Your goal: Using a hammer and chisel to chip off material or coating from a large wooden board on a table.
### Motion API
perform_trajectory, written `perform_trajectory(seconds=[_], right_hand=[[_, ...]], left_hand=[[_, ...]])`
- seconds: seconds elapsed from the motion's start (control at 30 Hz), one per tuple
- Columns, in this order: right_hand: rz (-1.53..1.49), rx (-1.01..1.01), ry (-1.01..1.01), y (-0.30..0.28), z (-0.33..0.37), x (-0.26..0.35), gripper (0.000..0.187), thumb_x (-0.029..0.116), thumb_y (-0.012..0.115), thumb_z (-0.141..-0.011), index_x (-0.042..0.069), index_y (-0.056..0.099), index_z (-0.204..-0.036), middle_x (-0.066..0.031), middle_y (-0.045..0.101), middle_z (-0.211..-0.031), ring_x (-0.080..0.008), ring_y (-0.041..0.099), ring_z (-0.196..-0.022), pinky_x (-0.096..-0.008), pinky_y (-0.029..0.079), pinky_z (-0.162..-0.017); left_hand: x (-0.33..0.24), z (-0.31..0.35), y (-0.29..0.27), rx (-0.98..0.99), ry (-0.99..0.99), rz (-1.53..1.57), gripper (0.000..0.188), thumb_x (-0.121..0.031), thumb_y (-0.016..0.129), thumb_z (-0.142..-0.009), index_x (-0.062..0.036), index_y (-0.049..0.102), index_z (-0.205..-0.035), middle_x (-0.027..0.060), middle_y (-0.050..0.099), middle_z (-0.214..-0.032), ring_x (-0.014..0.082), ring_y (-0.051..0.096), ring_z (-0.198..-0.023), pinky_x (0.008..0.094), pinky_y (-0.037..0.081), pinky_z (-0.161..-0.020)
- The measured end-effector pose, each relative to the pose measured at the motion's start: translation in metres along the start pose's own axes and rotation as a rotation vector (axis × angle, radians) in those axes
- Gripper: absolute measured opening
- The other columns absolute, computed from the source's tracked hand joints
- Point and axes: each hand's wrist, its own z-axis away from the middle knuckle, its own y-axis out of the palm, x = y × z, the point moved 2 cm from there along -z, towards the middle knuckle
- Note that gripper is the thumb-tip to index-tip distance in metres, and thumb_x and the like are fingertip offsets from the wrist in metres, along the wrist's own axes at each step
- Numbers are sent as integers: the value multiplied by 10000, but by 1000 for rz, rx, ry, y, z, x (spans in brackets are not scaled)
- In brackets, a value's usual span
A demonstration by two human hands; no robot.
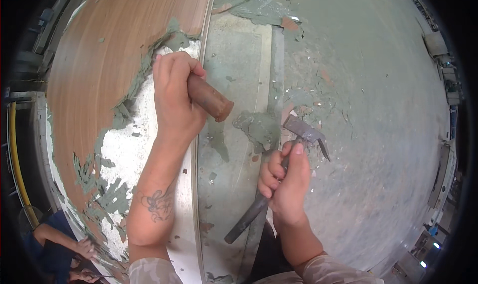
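Note:
My left hand is wrapped round a thick brown cylinder with a worn, rusty-looking end. Whatever lies at its other end is hidden by the fingers. Beneath that hand, a wood-grain panel has its facing torn away, baring a white layer with ragged grey-green edges. To the right, my right hand grips a claw hammer just below its metal head. Its dark handle slants down to the lower left. The hammer is held apart from the brown cylinder.
Peeled grey-green flakes and crumbs lie on the greenish floor and along the panel's straight edge. At the lower left, another person's hand is by the panel's rim. A yellow bar stands at the far left.

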Motion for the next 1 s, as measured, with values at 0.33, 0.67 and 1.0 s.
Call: perform_trajectory(seconds=[0.33, 0.67, 1.0], right_hand=[[57, 81, 7, -32, 3, -4, 342, 454, 382, -1162, 132, 428, -1056, 7, 358, -676, -81, 320, -482, -258, 317, -391], [94, 115, -19, -38, 11, 3, 334, 426, 384, -1166, 114, 440, -1063, 3, 359, -681, -84, 318, -484, -262, 319, -394], [141, 259, -20, -7, 35, 4, 457, 545, 421, -1124, 90, 448, -1088, -12, 376, -692, -104, 355, -495, -286, 344, -411]], left_hand=[[-37, 15, 12, -47, 198, 103, 229, 15, 776, -825, -36, 593, -953, 119, 603, -881, 304, 597, -801, 391, 486, -715], [-8, 14, -1, -200, 123, 210, 265, 21, 766, -873, -55, 515, -914, 60, 570, -847, 191, 539, -759, 301, 469, -708], [5, 4, -10, -262, 70, 140, 303, 117, 751, -827, -62, 512, -772, 49, 542, -741, 196, 527, -683, 297, 456, -642]])
